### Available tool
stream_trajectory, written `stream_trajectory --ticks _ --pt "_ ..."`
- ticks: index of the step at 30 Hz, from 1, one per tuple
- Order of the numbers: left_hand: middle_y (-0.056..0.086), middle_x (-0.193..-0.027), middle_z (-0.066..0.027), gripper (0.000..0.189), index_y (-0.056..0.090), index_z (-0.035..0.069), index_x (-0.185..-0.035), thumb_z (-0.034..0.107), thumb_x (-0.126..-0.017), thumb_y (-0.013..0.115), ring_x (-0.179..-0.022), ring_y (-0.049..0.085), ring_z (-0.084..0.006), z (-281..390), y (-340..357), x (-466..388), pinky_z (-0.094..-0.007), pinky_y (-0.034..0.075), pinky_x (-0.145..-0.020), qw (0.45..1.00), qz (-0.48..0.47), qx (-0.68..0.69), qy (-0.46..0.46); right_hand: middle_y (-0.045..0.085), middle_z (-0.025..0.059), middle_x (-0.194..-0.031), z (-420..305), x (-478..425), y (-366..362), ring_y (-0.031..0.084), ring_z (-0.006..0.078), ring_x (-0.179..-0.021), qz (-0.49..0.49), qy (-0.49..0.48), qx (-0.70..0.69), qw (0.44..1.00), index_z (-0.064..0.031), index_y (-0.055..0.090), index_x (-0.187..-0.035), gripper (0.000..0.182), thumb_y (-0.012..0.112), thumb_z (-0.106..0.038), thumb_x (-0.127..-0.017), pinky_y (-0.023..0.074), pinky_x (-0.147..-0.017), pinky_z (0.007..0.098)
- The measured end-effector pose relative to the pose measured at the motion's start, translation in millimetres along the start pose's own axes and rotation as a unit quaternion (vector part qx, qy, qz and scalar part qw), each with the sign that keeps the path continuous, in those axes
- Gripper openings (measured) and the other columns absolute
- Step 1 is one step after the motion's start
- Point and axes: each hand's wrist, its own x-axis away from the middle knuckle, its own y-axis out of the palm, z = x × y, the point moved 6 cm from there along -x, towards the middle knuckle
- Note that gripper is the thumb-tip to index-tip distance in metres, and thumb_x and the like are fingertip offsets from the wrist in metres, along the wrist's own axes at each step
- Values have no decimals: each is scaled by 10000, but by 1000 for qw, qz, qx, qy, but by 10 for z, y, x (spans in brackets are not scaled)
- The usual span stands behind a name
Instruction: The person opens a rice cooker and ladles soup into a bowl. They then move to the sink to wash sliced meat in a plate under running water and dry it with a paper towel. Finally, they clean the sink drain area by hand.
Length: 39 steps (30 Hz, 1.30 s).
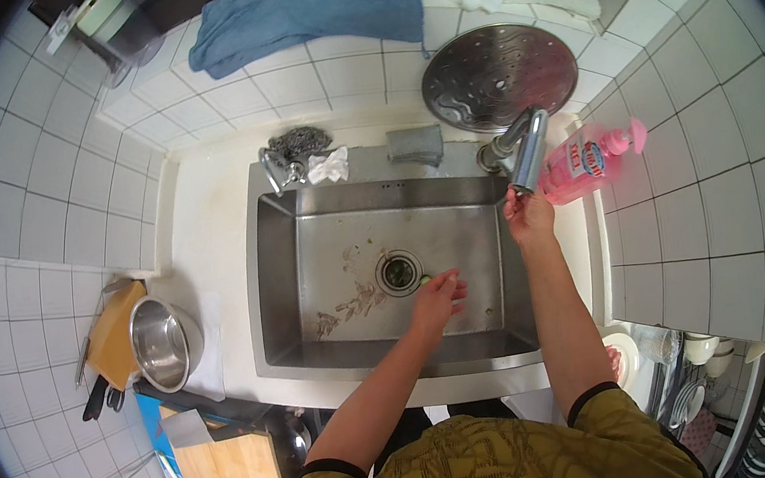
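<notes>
My right hand [532, 217] is at the lower end of the chrome faucet spout [531, 152], its fingers curled around the tip. Down in the stainless steel sink [280, 280], my left hand [438, 296] hovers just right of the drain [399, 273], fingers loosely apart. A small pale green piece [425, 279] shows beside its fingertips; whether they touch is unclear. Dark green scraps fill part of the drain opening. Thin brownish peelings [361, 300] lie on the sink floor to the left. No water stream is visible.
Close to my right hand stands a pink pump bottle [581, 164]. Behind the sink are a round perforated metal plate [499, 78], a grey cloth [415, 147], a steel scourer [300, 143] and a small tap [288, 172]. Left are a metal bowl [160, 343] and wooden board [232, 472].
</notes>
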Motion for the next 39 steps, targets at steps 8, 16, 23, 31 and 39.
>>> stream_trajectory --ticks 8,16,23,31,39 --pt "549 -1039 -111 351 440 -1 -1171 211 -904 358 -936 537 -196 356 458 -461 -305 450 -793 998 -2 54 23 462 35 -559 -17 -82 -10 433 111 -395 49 -2 8 999 -83 462 -768 107 559 -74 -723 313 -306 194" --pt "547 -1033 -126 359 426 -5 -1181 212 -902 362 -940 533 -217 489 640 -681 -344 444 -820 994 2 111 22 453 32 -557 -12 -103 -73 401 116 -375 46 17 -3 999 -93 451 -781 118 547 -55 -724 270 -303 210" --pt "544 -1026 -136 360 428 -11 -1174 213 -897 379 -936 533 -226 583 713 -752 -343 444 -826 993 2 118 26 457 38 -548 -18 -89 -86 395 119 -364 40 10 -9 999 -86 454 -797 135 551 -40 -715 243 -296 220" --pt "553 -1005 -123 366 442 -4 -1146 221 -915 271 -930 537 -211 586 732 -867 -336 444 -817 991 14 132 20 470 44 -554 -20 -119 -122 407 118 -372 32 17 -5 999 -73 460 -909 208 560 -65 -726 263 -309 225" --pt "538 -1083 -112 408 424 19 -1193 273 -925 251 -975 519 -222 409 555 -1023 -348 403 -829 995 14 1 101 533 48 -792 653 344 -214 532 164 -752 -30 12 34 999 -38 498 -1073 464 433 -449 -867 442 -668 342"
